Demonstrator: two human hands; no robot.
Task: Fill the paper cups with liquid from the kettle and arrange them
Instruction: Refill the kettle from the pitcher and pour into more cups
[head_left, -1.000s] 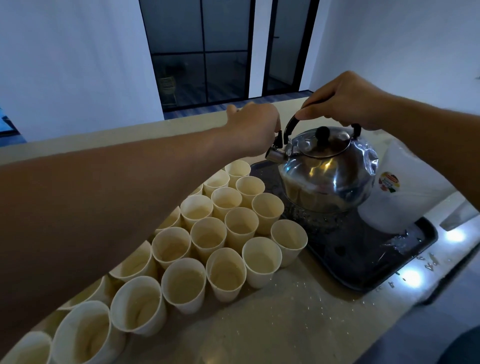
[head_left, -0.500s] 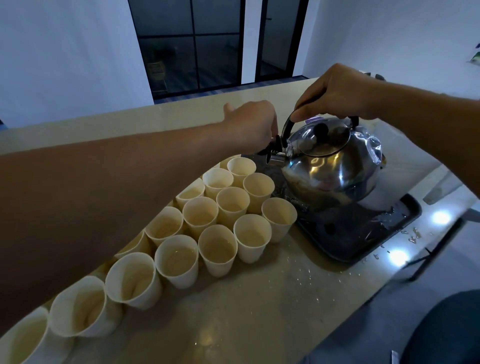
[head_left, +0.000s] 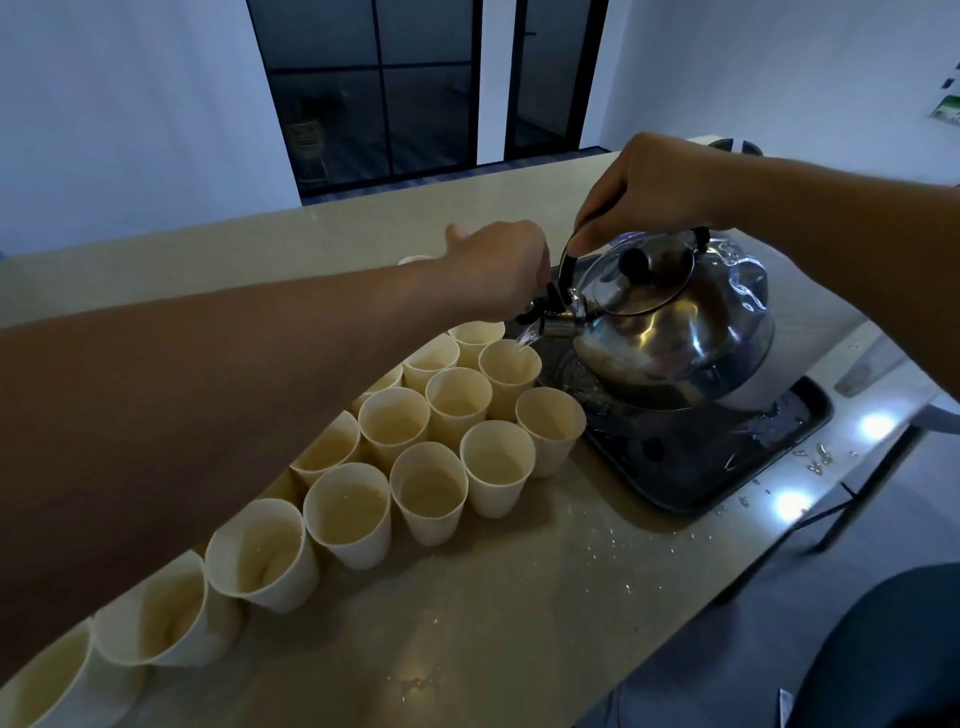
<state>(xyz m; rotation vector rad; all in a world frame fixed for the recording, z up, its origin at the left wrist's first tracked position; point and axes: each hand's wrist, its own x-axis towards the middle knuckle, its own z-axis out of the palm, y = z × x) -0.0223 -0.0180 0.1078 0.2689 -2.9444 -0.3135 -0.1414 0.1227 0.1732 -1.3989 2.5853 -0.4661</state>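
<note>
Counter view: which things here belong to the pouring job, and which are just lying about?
In the job:
- kettle, tilted, held by right hand
- left hand at its spout cap
- paper cups
- cup under the spout

Lying about:
- black tray
- white bag behind the kettle
- spilled droplets

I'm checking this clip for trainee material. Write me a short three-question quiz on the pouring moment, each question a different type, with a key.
1. True or false: the kettle is tilted, with liquid leaving its spout.
2. Which hand grips the kettle's handle? A) left hand B) right hand C) both
3. Fill in: the stream falls into a paper cup that stands beside the dark ____.

Key: 1 true. 2 B: the right hand curls round the handle, while the left hand is at the spout's cap. 3 tray.
</note>
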